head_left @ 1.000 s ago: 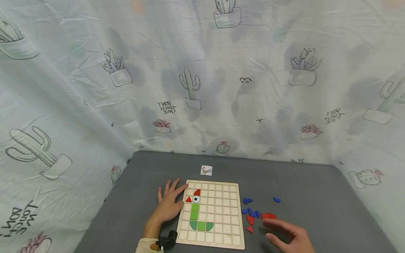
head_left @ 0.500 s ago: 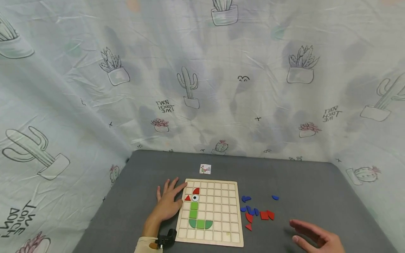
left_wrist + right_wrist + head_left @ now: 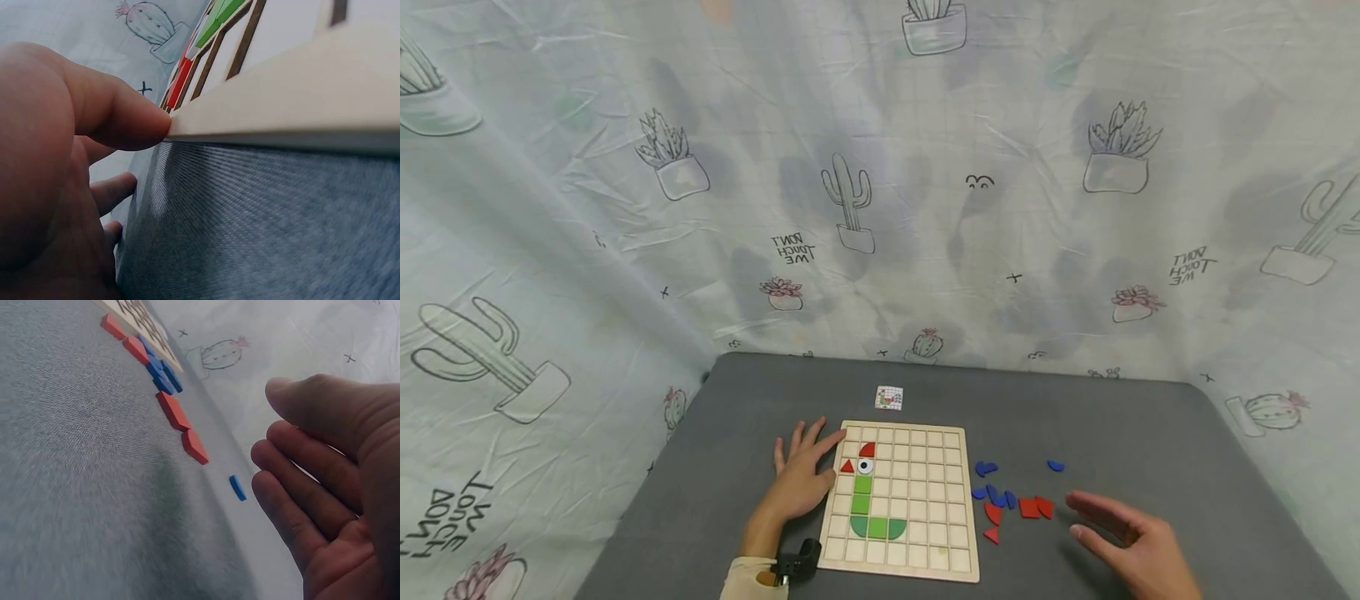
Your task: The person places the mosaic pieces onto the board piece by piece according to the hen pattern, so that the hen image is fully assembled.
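A wooden grid board (image 3: 925, 521) lies on the table in the head view. Set in its left columns are a red quarter-round (image 3: 868, 450), a red triangle (image 3: 847, 466), a white eye tile (image 3: 865, 466), green squares (image 3: 861, 503) and dark green rounded pieces (image 3: 897, 528). My left hand (image 3: 797, 483) rests at the board's left edge, its thumb touching the side in the left wrist view and its fingers spread. Holding nothing, my right hand (image 3: 1127, 537) hovers right of a red square (image 3: 1029, 507) and a red rounded piece (image 3: 1044, 507), fingers loosely bent.
Several blue rounded pieces (image 3: 996, 495) lie beside the board's right edge, near a red triangle (image 3: 992, 534). A lone blue piece (image 3: 1056, 465) lies farther right. Behind the board is a small picture card (image 3: 889, 398). A printed curtain (image 3: 955, 225) hangs around the grey table (image 3: 805, 392).
My right hand has moved right, away from the red pieces, then partly back left toward them. The left hand keeps its place at the board, and the pieces lie as before.
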`<state>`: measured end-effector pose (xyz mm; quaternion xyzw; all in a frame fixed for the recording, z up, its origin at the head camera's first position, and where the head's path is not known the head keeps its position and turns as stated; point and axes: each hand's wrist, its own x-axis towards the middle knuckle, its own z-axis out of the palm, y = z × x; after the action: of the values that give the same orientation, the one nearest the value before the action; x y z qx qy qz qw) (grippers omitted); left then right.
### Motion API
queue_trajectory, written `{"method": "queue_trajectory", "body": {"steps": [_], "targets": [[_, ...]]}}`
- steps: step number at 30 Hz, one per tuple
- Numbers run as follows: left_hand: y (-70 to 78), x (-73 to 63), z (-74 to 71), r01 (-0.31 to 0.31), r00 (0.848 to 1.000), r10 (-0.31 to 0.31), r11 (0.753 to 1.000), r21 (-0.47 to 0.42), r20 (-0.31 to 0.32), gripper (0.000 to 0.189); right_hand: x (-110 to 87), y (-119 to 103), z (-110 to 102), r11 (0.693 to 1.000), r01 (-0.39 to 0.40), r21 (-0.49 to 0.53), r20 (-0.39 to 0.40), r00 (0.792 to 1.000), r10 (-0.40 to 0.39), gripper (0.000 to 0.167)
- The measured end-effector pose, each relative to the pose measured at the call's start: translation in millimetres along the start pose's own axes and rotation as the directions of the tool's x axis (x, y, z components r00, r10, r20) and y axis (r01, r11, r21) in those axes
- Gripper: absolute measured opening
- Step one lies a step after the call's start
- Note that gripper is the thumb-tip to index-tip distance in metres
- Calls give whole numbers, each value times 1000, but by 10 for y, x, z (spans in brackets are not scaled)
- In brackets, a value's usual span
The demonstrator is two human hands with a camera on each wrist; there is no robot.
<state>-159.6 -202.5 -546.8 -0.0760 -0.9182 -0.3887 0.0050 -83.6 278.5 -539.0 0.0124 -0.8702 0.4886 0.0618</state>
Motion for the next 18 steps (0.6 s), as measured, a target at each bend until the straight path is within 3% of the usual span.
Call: {"method": "queue_trajectory", "body": {"steps": [7,11,18], "targets": [[-6,-3,-12,0,1000,0,1000,-14,7,66,144,89,121,997,53,50,32,998,-54,42],[-11,4,-7,8,1000,-8,1000,-7,11,66,194,150,191,993,111,-26,18,994,-111,39],[-16,10,4,4,1000,-4,1000,-6,6,66,221,162,255,984,138,-112,-32,989,-142,37]]}}
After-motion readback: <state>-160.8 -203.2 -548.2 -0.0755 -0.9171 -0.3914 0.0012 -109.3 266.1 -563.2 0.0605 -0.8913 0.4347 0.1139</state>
